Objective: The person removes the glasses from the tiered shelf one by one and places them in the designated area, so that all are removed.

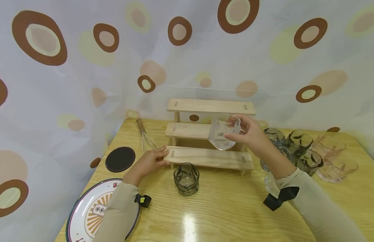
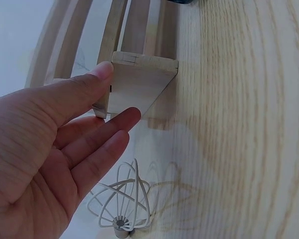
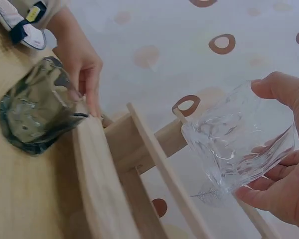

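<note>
Head view: we held a clear faceted glass tumbler (image 1: 222,134) in our right hand (image 1: 248,136) above the three-tier wooden rack (image 1: 209,157), whose end our open left hand (image 1: 150,160) steadied.

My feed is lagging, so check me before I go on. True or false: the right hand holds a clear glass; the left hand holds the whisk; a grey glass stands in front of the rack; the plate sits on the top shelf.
1. The right hand holds a clear glass: true.
2. The left hand holds the whisk: false, it rests on the end of the wooden rack.
3. A grey glass stands in front of the rack: true.
4. The plate sits on the top shelf: false, it lies on the table.
</note>
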The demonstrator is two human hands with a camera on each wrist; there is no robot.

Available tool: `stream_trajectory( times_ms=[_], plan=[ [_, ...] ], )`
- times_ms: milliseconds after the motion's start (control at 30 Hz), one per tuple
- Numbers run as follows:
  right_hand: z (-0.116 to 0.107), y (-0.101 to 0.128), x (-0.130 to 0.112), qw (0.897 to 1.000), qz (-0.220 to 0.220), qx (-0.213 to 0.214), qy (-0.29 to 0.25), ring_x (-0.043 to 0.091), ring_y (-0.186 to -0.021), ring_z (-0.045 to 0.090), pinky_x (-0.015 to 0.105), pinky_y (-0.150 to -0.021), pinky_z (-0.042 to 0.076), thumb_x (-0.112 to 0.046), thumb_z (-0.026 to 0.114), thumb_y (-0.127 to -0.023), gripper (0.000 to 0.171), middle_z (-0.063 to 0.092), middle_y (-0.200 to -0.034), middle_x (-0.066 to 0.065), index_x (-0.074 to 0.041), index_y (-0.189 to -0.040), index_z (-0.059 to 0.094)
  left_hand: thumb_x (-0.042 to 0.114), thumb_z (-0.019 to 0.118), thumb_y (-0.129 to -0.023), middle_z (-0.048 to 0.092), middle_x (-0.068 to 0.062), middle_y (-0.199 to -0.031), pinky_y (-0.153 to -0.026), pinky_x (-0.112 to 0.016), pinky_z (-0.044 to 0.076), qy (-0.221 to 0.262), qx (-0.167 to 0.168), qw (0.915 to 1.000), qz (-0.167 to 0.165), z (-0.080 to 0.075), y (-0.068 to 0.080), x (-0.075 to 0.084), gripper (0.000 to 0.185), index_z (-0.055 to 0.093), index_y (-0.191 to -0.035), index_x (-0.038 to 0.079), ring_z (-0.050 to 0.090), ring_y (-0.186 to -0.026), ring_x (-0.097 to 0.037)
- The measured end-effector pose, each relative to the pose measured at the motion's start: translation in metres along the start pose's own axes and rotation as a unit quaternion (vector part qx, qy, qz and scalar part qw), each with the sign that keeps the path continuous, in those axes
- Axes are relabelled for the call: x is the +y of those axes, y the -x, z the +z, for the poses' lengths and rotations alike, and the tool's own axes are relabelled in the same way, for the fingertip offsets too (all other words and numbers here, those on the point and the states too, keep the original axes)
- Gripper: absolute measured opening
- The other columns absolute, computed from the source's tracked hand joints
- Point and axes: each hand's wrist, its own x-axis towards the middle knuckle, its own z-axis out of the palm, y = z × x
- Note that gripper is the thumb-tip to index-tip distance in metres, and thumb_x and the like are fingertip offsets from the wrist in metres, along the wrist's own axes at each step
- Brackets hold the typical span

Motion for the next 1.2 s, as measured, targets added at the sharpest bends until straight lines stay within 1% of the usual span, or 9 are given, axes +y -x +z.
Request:
stream_trajectory(
  times_ms=[67, 133, 267, 433, 533, 633, 867, 1033, 1200],
  plan=[
    [0.001, 0.011, 0.005, 1.0, 0.001, -0.008, -0.001, 0.03, -0.127, 0.042, 0.043, -0.104, 0.038, -0.014, 0.071, -0.086, 0.065, 0.044, -0.137, 0.017, -0.001, -0.14, 0.037, 0.02, 0.067, -0.088, 0.036, -0.019, -0.146, -0.093, -0.042, 0.048, -0.003, 0.002, 1.0, -0.001, -0.002, 0.0, 0.001, 0.054, 0.049, -0.136, 0.001, 0.052, -0.119, -0.035],
    [0.004, 0.021, 0.011, 1.0, 0.005, -0.017, 0.002, 0.032, -0.126, 0.043, 0.034, -0.098, 0.044, -0.012, 0.071, -0.086, 0.063, 0.043, -0.136, 0.017, -0.001, -0.139, 0.038, 0.019, 0.067, -0.088, 0.037, -0.019, -0.146, -0.094, -0.043, 0.047, -0.005, 0.004, 1.0, -0.002, -0.003, 0.001, 0.001, 0.054, 0.05, -0.135, 0.001, 0.049, -0.122, -0.036],
    [0.015, 0.04, 0.025, 0.999, 0.001, -0.033, -0.017, 0.038, -0.122, 0.044, 0.023, -0.077, 0.05, -0.005, 0.07, -0.084, 0.062, 0.044, -0.132, 0.022, 0.003, -0.136, 0.038, 0.019, 0.067, -0.088, 0.036, -0.019, -0.146, -0.093, -0.042, 0.048, -0.003, 0.005, 1.0, -0.003, -0.003, 0.001, 0.001, 0.053, 0.05, -0.135, 0.001, 0.05, -0.122, -0.036],
    [0.03, 0.055, 0.048, 0.995, -0.013, -0.067, -0.069, 0.029, -0.114, 0.05, 0.027, -0.076, 0.054, 0.002, 0.07, -0.081, 0.062, 0.041, -0.13, 0.029, 0.01, -0.132, 0.036, 0.018, 0.067, -0.088, 0.037, -0.019, -0.146, -0.091, -0.041, 0.049, 0.002, 0.007, 1.0, -0.001, -0.002, -0.001, 0.0, 0.053, 0.05, -0.135, 0.001, 0.053, -0.118, -0.035],
    [0.037, 0.062, 0.062, 0.993, -0.023, -0.081, -0.077, 0.016, -0.112, 0.052, 0.025, -0.082, 0.053, 0.002, 0.072, -0.08, 0.064, 0.042, -0.13, 0.031, 0.011, -0.132, 0.035, 0.018, 0.068, -0.088, 0.037, -0.02, -0.145, -0.09, -0.041, 0.05, 0.003, 0.007, 1.0, 0.001, -0.002, -0.001, 0.0, 0.053, 0.05, -0.135, 0.001, 0.055, -0.116, -0.035],
    [0.043, 0.068, 0.074, 0.992, -0.026, -0.096, -0.084, 0.013, -0.112, 0.052, 0.026, -0.082, 0.053, 0.002, 0.073, -0.079, 0.066, 0.041, -0.13, 0.031, 0.011, -0.132, 0.035, 0.019, 0.067, -0.088, 0.036, -0.02, -0.146, -0.089, -0.04, 0.05, 0.007, 0.005, 1.0, -0.001, -0.002, -0.001, 0.001, 0.053, 0.05, -0.135, 0.001, 0.057, -0.113, -0.034],
    [0.056, 0.072, 0.094, 0.985, -0.019, -0.122, -0.119, 0.035, -0.114, 0.051, 0.034, -0.078, 0.056, 0.003, 0.074, -0.076, 0.068, 0.039, -0.129, 0.032, 0.009, -0.132, 0.036, 0.018, 0.067, -0.088, 0.036, -0.02, -0.146, -0.086, -0.038, 0.052, 0.012, 0.007, 0.9999, 0.0, -0.001, 0.0, 0.0, 0.053, 0.05, -0.135, 0.001, 0.059, -0.11, -0.032],
    [0.064, 0.073, 0.101, 0.983, 0.001, -0.111, -0.147, 0.034, -0.113, 0.051, 0.032, -0.08, 0.055, 0.004, 0.074, -0.076, 0.071, 0.037, -0.13, 0.034, 0.011, -0.132, 0.032, 0.017, 0.067, -0.089, 0.035, -0.022, -0.146, -0.086, -0.037, 0.052, 0.016, 0.004, 0.9998, 0.008, 0.001, -0.001, -0.002, 0.052, 0.05, -0.135, 0.0, 0.059, -0.11, -0.032],
    [0.069, 0.074, 0.106, 0.983, 0.001, -0.094, -0.155, 0.049, -0.117, 0.045, 0.036, -0.083, 0.054, 0.006, 0.075, -0.075, 0.072, 0.036, -0.131, 0.035, 0.012, -0.132, 0.032, 0.018, 0.067, -0.088, 0.035, -0.02, -0.146, -0.087, -0.038, 0.052, 0.014, 0.003, 0.9999, 0.006, 0.001, 0.0, -0.001, 0.053, 0.05, -0.135, 0.001, 0.058, -0.112, -0.033]
  ],
)
